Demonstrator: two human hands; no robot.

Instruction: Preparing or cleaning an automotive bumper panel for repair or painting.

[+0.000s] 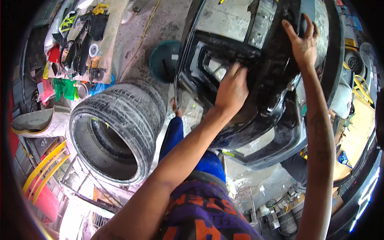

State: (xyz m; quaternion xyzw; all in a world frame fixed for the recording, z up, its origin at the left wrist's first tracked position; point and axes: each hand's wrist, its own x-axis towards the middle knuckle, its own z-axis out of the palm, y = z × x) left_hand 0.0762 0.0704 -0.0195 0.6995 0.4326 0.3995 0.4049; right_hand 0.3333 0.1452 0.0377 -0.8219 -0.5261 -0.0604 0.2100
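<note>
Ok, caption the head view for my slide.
Both hands, left hand and right hand, press on a black car bumper beside stacked tyres.

concrete floor (168, 24) | stacked tyres (116, 128) (dusty) | green tub (164, 60)

Stained concrete floor (160, 24), stacked tyres (116, 132), daylight.

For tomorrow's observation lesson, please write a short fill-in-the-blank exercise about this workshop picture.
1. Both hands rest on a large black car ____.
2. The left hand presses on the bumper lower than the ____ hand.
3. Left of the person's leg stands a stack of ____.
4. Beyond the tyres sits a round ____ bucket.

Missing words: bumper; right; tyres; green
</note>
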